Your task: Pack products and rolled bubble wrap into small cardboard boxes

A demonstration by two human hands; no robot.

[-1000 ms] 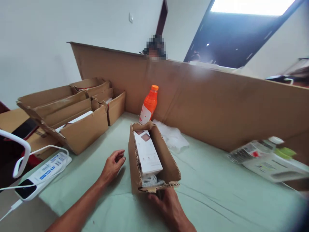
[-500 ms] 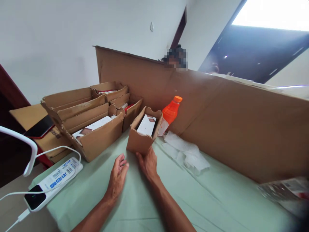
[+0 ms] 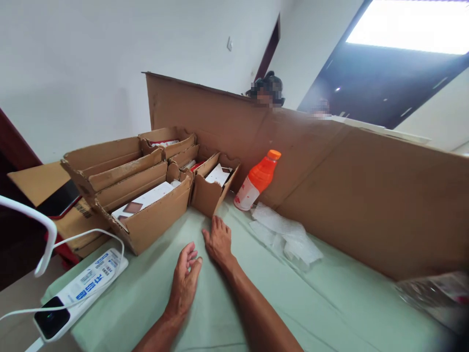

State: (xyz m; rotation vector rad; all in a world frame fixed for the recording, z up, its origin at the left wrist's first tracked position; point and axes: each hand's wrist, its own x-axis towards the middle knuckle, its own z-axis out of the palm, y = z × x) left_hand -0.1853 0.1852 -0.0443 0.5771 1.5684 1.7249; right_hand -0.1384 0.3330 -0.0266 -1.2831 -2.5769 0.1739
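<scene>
A narrow open cardboard box [image 3: 208, 197] holding a white carton [image 3: 219, 175] stands against the row of other cardboard boxes. Just in front of its near corner is my right hand [image 3: 219, 241], fingers stretched forward over the green cloth [image 3: 220, 313]; whether the fingertips touch the box I cannot tell. My left hand [image 3: 185, 274] is held on its side to the left of it, fingers loosely curled, thumb apart, with nothing in it. Behind and to the right, an orange bottle [image 3: 258, 178] leans toward the cardboard panel.
More open cardboard boxes [image 3: 161, 215] with cartons stand at left. A tall cardboard panel [image 3: 359, 195] runs along the back, with people behind it. Crumpled white wrap [image 3: 287, 234] lies at centre right, a clear plastic package [image 3: 436, 293] farther right, and a cabled white power bank [image 3: 84, 293] at left.
The narrow box has moved away and leftward against the other boxes, and my right hand has come off its near side. The orange bottle now shows fully. My left hand stays empty.
</scene>
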